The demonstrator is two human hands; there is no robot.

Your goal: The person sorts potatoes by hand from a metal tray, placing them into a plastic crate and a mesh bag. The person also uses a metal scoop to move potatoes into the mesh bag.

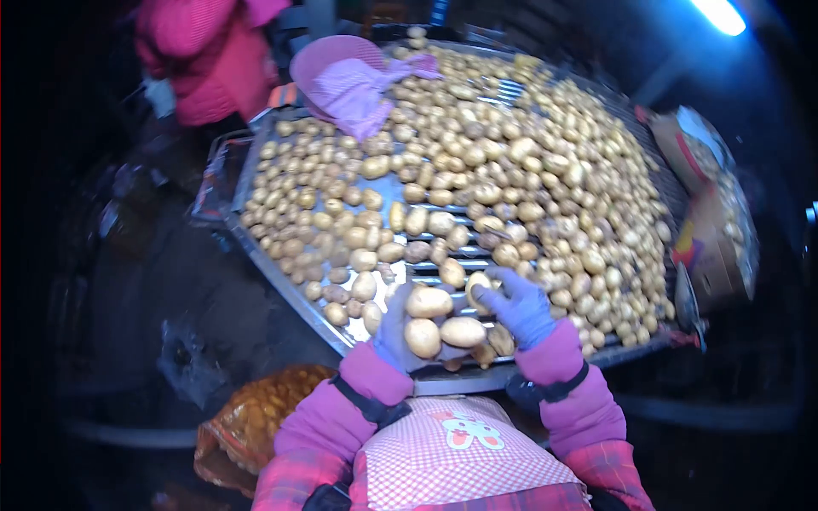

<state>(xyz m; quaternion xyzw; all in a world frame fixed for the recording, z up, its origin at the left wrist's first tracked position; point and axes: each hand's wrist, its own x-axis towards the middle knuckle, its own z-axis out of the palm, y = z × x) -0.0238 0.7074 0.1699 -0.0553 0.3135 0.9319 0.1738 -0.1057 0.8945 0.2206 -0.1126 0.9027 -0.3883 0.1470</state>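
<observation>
Pale, oval potatoes lie in front of me on a slatted metal table. My left hand (393, 334), in a purple glove, cups the left side of a cluster of large potatoes (423, 337). Part of that hand is hidden behind them. Another large potato (429, 301) rests against its fingers, and one more (463, 332) sits just right of the cluster. My right hand (521, 308), gloved alike, has thumb and fingers closed around a potato (478, 291) above the slats.
The metal sorting table's rim (285, 285) runs round the potato heap (562, 196). A pink basket with a cloth (354, 89) stands at the far left edge. Cardboard boxes (711, 234) are on the right. A filled mesh sack (260, 413) lies at lower left. A person in pink (204, 64) stands beyond.
</observation>
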